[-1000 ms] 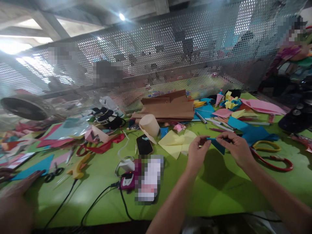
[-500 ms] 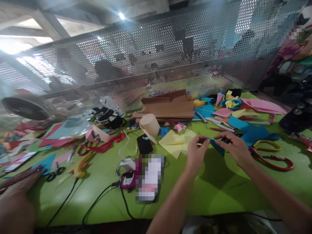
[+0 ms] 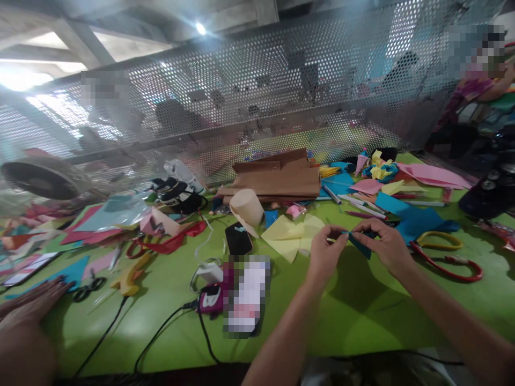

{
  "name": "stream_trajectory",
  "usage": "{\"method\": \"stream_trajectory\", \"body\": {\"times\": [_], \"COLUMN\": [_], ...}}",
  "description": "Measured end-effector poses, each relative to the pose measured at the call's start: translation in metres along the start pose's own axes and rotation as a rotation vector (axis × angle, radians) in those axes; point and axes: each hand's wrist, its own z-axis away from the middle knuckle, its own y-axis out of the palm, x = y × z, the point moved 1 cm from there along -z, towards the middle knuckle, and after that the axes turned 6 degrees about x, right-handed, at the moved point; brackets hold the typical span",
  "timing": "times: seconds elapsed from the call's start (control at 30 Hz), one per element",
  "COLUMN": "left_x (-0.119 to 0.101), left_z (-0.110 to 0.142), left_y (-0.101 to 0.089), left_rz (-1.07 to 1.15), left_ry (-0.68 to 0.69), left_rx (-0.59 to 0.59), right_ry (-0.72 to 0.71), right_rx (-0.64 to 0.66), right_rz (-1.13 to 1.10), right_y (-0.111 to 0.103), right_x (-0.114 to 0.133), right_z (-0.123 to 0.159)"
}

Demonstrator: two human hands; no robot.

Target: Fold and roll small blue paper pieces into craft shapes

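Head view: small blue paper piece (image 3: 362, 247) held at its upper edge between two hands.
The left hand (image 3: 326, 249) pinches the upper left end between thumb and index finger; the right hand (image 3: 384, 244) pinches the same edge just beside it, thumb toward the camera. The paper hangs tilted above the green table (image 3: 362, 321), its lower corner free. A yellow sheet (image 3: 284, 236) lies near the left hand; a larger blue sheet (image 3: 424, 221) lies beyond the right.
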Motion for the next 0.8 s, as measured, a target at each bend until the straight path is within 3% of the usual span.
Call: {"method": "stream_trajectory", "body": {"times": [0.53,0.8], "left_x": [0.004,0.006], "left_z": [-0.003,-0.003], "left_y": [-0.002,-0.003], "left_rz": [0.081,0.143], "left_ry": [0.031,0.027], "left_rx": [-0.035,-0.052], "right_ry": [0.083,0.117], "right_rx": [-0.026,-0.043], "right_rz": [-0.043,-0.094], "right_y": [-0.005,-0.008], "right_x": [-0.005,-0.02], "right_z": [0.003,0.005]}}
